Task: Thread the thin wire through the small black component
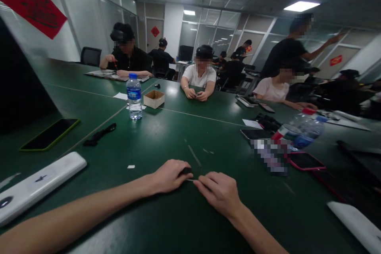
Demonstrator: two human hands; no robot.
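Both my hands meet low over the green table [166, 135], near the middle of the view. My left hand [171, 175] is closed around a small black object [186, 171], mostly covered by the fingers. A thin, pale, narrow piece [191, 180] spans the small gap between the two hands. My right hand [218, 190] pinches its right end between thumb and fingers. Whether the pale piece belongs to the black object I cannot tell. A small white paper scrap [131, 166] lies left of my left hand.
A water bottle [135, 99], an open cardboard box [154, 99], a black strap [99, 135] and a green-edged phone [50, 134] stand or lie left. At right are bottles [308, 133] and a pink-edged phone [306, 160]. White devices [38, 186] flank me; people sit opposite.
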